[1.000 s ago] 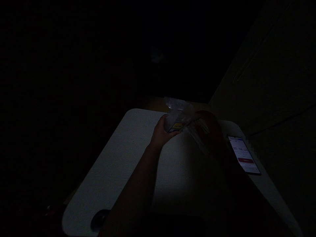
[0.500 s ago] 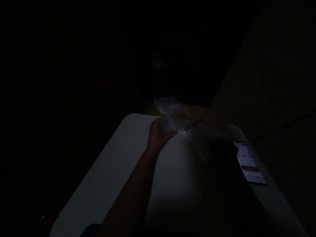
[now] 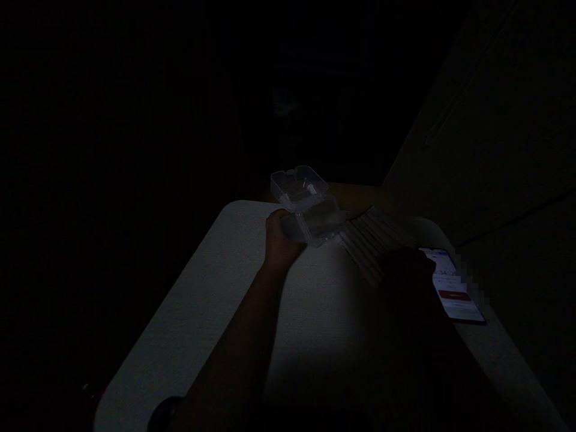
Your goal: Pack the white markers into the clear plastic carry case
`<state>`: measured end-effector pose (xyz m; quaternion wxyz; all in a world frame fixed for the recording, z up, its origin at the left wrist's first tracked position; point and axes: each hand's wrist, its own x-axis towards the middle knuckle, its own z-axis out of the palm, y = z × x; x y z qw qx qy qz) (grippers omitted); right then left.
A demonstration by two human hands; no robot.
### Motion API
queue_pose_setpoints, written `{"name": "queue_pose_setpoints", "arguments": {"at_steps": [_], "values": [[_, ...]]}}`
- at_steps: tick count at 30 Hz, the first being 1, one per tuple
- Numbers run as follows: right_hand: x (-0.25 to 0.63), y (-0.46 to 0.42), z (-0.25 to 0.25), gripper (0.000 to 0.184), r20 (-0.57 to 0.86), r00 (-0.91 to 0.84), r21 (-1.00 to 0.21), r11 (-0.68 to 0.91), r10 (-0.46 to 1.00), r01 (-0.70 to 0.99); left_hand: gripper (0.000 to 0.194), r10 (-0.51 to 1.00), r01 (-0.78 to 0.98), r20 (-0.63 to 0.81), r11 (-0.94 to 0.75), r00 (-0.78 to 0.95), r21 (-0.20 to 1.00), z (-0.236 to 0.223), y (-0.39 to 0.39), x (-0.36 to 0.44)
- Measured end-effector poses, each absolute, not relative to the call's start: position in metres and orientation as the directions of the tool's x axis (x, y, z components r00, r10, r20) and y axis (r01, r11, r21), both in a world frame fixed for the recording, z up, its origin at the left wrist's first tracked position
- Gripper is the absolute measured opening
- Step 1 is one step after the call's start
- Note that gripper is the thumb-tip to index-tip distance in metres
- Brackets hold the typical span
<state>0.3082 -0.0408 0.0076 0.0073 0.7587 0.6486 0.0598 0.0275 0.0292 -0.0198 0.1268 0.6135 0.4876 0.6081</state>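
My left hand (image 3: pixel 279 240) is wrapped round the near left side of a clear plastic box (image 3: pixel 317 219) at the table's far end. The box's hinged lid (image 3: pixel 299 185) stands open, tilted up and away. To the right of the box is a ribbed, pale bundle of long narrow strips (image 3: pixel 366 243), whose exact kind I cannot make out. My right hand (image 3: pixel 407 267) is a dark shape at the near right end of this bundle, touching or overlapping it. Shadow hides its fingers and its grip.
A lit phone (image 3: pixel 454 288) lies right of my right hand, near the edge of the white table (image 3: pixel 202 300). A dark round object (image 3: pixel 164 414) is at the near left. A wall (image 3: pixel 508 156) rises on the right; the surroundings are very dark.
The clear box has turned in my left hand, so its open lid and inside show more plainly. My right hand and the strips keep about the same place on the table.
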Motion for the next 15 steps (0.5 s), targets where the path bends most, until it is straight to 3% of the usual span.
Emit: {"name": "queue_pose_setpoints", "arguments": {"at_steps": [4, 9, 12, 15], "values": [[0.299, -0.054, 0.022, 0.04, 0.035, 0.136, 0.151, -0.14, 0.99, 0.979, 0.076, 0.723, 0.524, 0.669, -0.508, -0.172, 0.684, -0.018, 0.03, 0.028], [0.294, -0.057, 0.027, 0.039, 0.044, 0.113, 0.177, -0.119, 0.993, 0.977, 0.069, 0.745, 0.504, 0.633, -0.473, -0.208, 0.723, -0.014, 0.028, 0.03], [0.296, -0.053, 0.021, 0.04, 0.068, 0.181, 0.1, -0.187, 0.981, 0.977, 0.068, 0.741, 0.518, 0.637, -0.468, -0.211, 0.716, -0.011, 0.026, 0.031], [0.298, -0.051, 0.014, 0.036, 0.196, 0.164, -0.019, -0.163, 0.967, 0.986, 0.067, 0.724, 0.554, 0.661, -0.474, -0.196, 0.684, -0.009, 0.024, 0.031]]}}
